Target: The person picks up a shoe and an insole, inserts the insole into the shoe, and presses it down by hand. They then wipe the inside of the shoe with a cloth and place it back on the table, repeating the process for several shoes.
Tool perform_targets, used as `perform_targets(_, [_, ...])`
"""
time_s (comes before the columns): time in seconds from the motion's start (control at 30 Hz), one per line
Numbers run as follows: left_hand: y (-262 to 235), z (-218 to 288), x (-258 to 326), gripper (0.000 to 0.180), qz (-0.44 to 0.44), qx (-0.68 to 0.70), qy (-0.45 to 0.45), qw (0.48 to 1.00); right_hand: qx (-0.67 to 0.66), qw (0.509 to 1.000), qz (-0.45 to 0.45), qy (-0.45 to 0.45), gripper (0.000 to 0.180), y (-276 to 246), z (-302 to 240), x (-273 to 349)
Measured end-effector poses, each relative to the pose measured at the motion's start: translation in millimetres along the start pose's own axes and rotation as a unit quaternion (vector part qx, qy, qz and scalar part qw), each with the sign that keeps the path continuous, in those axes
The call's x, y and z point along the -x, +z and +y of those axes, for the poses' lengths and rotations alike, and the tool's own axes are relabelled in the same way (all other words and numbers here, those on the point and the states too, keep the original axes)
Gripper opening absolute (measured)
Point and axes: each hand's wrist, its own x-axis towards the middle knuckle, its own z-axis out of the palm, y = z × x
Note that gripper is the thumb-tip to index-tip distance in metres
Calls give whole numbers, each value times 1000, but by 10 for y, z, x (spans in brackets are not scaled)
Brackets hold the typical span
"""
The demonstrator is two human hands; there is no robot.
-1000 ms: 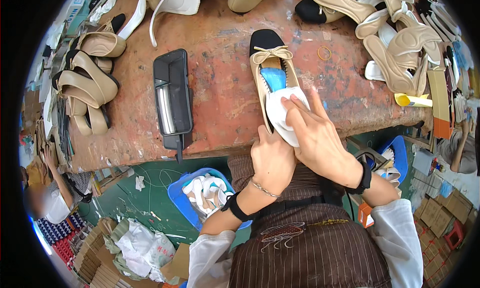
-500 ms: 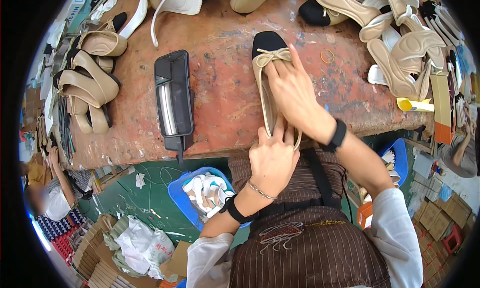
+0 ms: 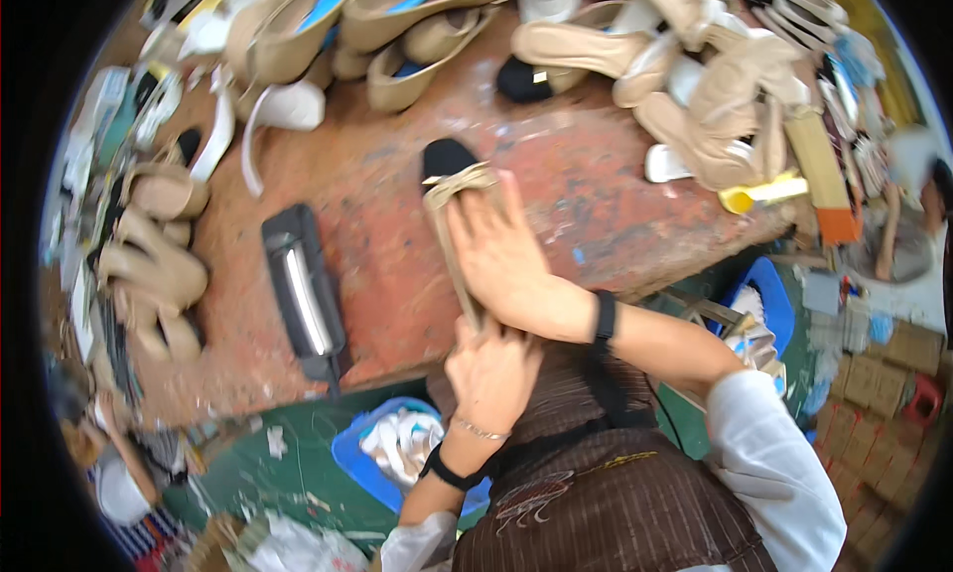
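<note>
A beige ballet flat (image 3: pixel 452 162) with a black toe cap and a thin beige bow points away from me over the workbench. My right hand (image 3: pixel 501 264) reaches into its opening, the fingers stretched toward the toe beside the bow and one finger along the outer side. At the heel, my left hand (image 3: pixel 491 373) is closed around the shoe with bent fingers. Both hands cover most of the inside and the heel. To the left lies a dark oblong tray-like device (image 3: pixel 304 289) with a bright metallic bar in it.
Beige shoes line the bench's left edge (image 3: pixel 154 264) and far side (image 3: pixel 427 71). A pile of beige insoles (image 3: pixel 675 135) sits at the far right, near a yellow roll (image 3: pixel 762 195). Below the near edge stands a blue basin (image 3: pixel 357 448) of white pieces. Other people work at both sides.
The view has shifted and blurred, so the bench and its shoes appear lower and turned. Both hands stay on the ballet flat, the right one still inside it.
</note>
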Motion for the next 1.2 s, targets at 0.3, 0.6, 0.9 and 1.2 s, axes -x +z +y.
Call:
perform_targets(0.3, [-385,-313,92,28,68,112,66,989,-451,889,43,-68,33,-467,613,224])
perform_targets(0.6, [-2602,-2546,640,48,327,26,-171,929,-51,946,176,268,17,-447,2154,977])
perform_targets(0.9, [-2079,-634,-1927,45,261,-144,173,939,-505,758,319,262,28,-1100,1886,695])
perform_targets(1.2, [-730,340,-2745,53,72,-179,254,948,-817,479,142,288,65,-1153,1826,832])
